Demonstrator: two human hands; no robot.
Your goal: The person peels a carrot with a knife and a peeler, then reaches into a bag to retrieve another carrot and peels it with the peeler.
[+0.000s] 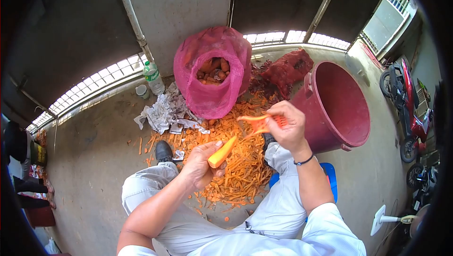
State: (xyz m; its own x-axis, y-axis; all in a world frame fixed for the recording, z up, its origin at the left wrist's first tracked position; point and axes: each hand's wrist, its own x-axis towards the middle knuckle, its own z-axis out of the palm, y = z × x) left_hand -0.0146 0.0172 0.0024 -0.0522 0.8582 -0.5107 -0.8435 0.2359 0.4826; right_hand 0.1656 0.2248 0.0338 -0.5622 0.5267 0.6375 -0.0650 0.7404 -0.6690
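Here on the concrete floor [94,171] lie heaped carrot peelings [245,176]; around them, crumpled newspaper [167,110] at ten o'clock, pink mesh sack [212,99] at twelve, red mesh sack [289,70] at one, maroon tub [309,114] at two.

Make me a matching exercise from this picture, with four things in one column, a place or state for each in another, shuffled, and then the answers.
Things:
1. Bright orange carrot
2. Orange peeler
3. Pink mesh sack
4. Green-labelled bottle

Places and states:
A. Open at the mouth, with unpeeled carrots showing inside
B. Held in the right hand
C. Standing upright beside a small container
D. Held in the left hand

Right pairs: 1-D, 2-B, 3-A, 4-C
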